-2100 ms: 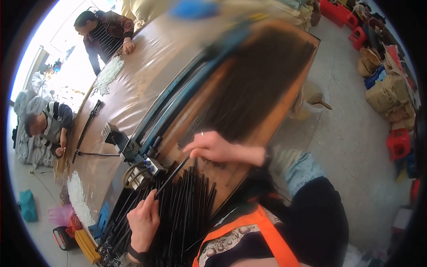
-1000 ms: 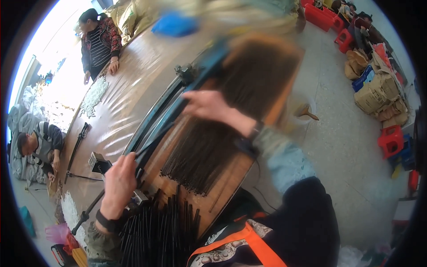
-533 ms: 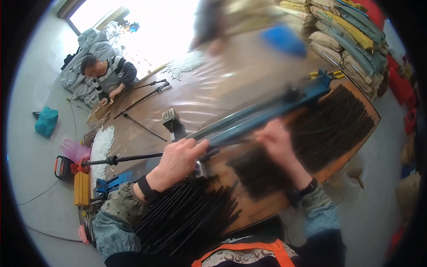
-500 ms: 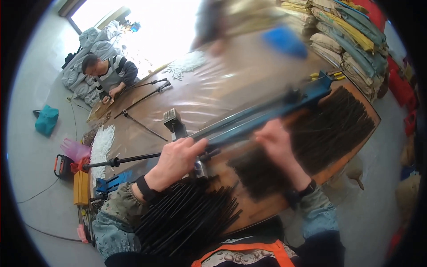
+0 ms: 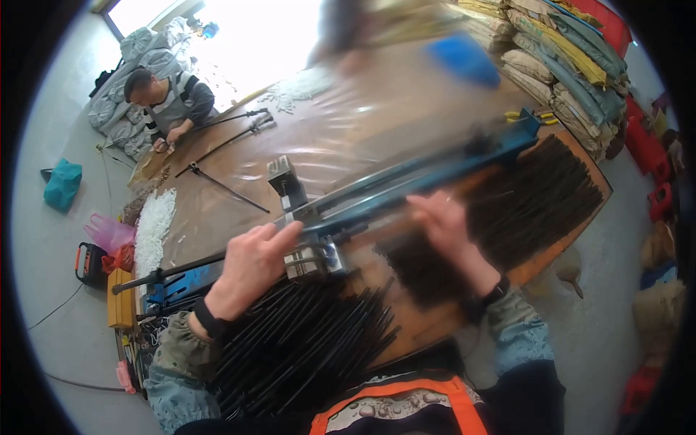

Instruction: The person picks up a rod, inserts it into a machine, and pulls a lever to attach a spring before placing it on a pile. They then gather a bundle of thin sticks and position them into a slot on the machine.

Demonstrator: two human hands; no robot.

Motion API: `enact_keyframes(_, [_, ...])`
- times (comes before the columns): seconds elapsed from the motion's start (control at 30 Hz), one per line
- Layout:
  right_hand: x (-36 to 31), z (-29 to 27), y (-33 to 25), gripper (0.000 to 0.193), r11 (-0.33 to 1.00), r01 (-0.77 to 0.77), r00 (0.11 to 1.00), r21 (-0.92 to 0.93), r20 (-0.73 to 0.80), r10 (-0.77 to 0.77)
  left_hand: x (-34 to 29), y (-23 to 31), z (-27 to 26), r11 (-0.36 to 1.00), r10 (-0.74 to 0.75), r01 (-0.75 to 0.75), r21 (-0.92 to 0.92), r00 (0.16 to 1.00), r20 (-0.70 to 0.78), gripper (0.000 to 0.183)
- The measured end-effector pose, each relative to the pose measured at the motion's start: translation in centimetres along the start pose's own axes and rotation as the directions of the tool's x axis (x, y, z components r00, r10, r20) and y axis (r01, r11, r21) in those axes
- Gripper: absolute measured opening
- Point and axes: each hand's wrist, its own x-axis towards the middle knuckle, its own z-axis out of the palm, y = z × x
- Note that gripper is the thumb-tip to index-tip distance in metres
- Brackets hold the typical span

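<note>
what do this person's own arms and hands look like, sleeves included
The left hand and right hand each wear a dark wristband and no glove. The patterned sleeves are greenish-grey at the gathered cuffs and pale blue higher up.

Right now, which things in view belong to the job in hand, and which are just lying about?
Likely in use:
black rod in the left hand
blue metal rail near the right hand
loose black rods

Apparently just lying about:
teal bag on the floor
pink plastic bag
blurred blue object
</note>
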Motion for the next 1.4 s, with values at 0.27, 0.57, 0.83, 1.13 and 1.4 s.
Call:
enact_keyframes(0.27, [-0.1, 0.1, -1.2, 0.030, 0.998, -0.003, 0.995, 0.064, 0.099, -0.004, -1.6, 1.0, 0.4, 1.000, 0.026, -0.025, 0.015, 0.998, -0.063, 0.028])
enact_keyframes(0.57, [1.0, 3.7, 0.6, 0.018, 0.995, -0.078, 0.988, -0.058, 0.132, 0.085, -5.8, -5.8, -2.6, 0.975, -0.223, 0.222, -0.035, 0.936, -0.274, 0.015])
enact_keyframes(0.83, [8.4, 15.1, -4.4, 0.017, 0.822, -0.414, 0.840, 0.392, 0.513, 0.178, -10.5, -7.4, -6.5, 0.947, -0.310, 0.319, -0.046, 0.863, -0.398, 0.020])
enact_keyframes(1.13, [8.7, 20.2, -4.5, 0.016, 0.838, -0.324, 0.773, 0.440, 0.633, -0.034, -17.7, -9.3, -5.3, 0.857, -0.502, 0.514, -0.046, 0.810, -0.303, 0.020])
enact_keyframes(1.4, [8.7, 19.9, -3.9, 0.007, 0.973, 0.047, 0.816, 0.228, 0.553, -0.169, -16.5, -11.5, -3.6, 0.854, -0.515, 0.512, -0.092, 0.808, -0.286, 0.021])
